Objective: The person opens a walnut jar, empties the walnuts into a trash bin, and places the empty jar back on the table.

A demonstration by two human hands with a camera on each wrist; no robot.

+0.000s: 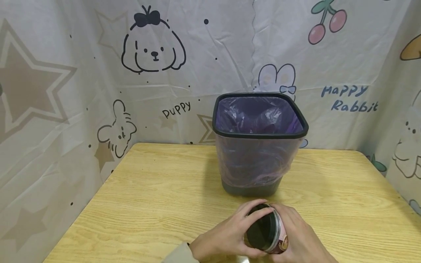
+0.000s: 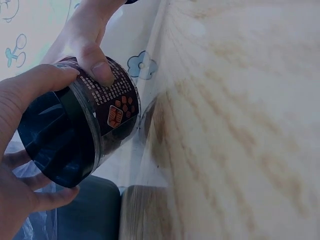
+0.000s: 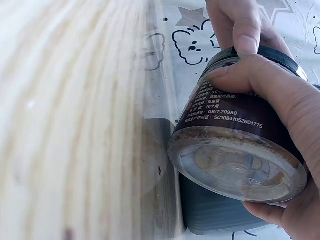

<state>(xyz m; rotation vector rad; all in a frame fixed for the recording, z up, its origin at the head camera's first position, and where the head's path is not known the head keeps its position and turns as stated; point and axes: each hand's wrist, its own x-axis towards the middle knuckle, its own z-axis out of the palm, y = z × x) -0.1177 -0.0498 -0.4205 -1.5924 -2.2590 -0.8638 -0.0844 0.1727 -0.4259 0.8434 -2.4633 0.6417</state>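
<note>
A clear plastic jar with a dark printed label is tilted between both hands at the table's near side. My left hand grips its black lid, thumb and fingers spread around the edge. Around the jar's labelled body wraps my right hand. In the right wrist view the see-through base faces the camera, with brownish crumbs along its lower wall. The lid sits on the jar in the left wrist view. Part of the label is hidden behind the right thumb.
Just beyond the hands stands a trash bin with a black rim and a translucent purple liner. The wooden table has a patterned cloth hanging behind it and along both sides.
</note>
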